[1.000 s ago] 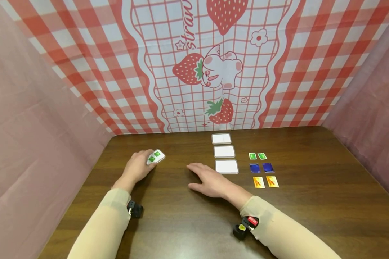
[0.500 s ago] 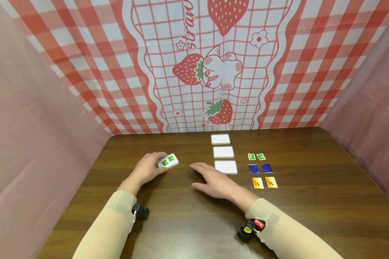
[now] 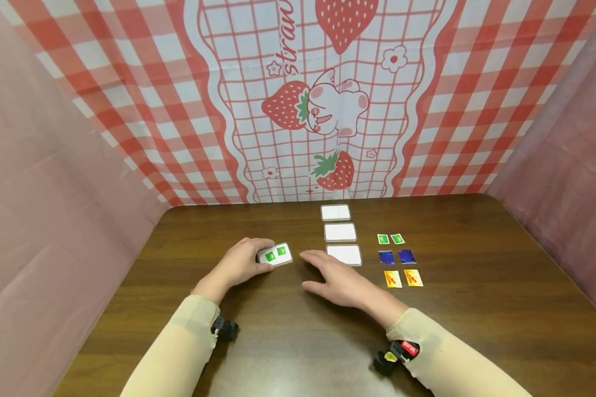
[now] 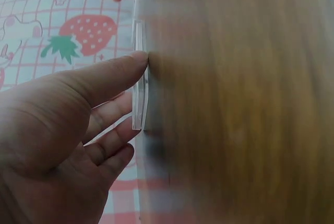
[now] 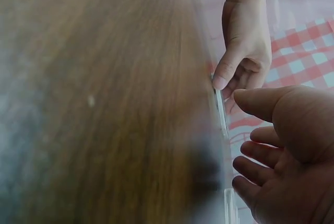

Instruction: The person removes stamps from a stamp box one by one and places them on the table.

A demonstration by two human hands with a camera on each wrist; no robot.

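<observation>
My left hand [image 3: 240, 263] grips a flat white card in a clear plastic case [image 3: 276, 260], with two green squares on its face. The thumb is on the near edge and the fingers are on the far side; the left wrist view shows the clear case [image 4: 139, 101] edge-on between them. To the right, my right hand [image 3: 340, 281] has its fingers extended and holds nothing. Its fingertips are a short gap from the held case, close beside the nearest of three blank white cases [image 3: 345, 255]. The right wrist view shows this right hand [image 5: 292, 145] with relaxed fingers.
Two more blank cases, a middle one [image 3: 340, 232] and a far one [image 3: 335, 212], line up behind the nearest. To their right lie pairs of small green [image 3: 383, 239], blue [image 3: 386, 257] and orange [image 3: 392, 279] squares on the wooden table [image 3: 288, 342]. A checked cloth [image 3: 193, 138] hangs behind.
My left hand has carried the case with green squares rightward and slightly nearer, turning it a little straighter. My right hand has shifted slightly right, its fingers still extended.
</observation>
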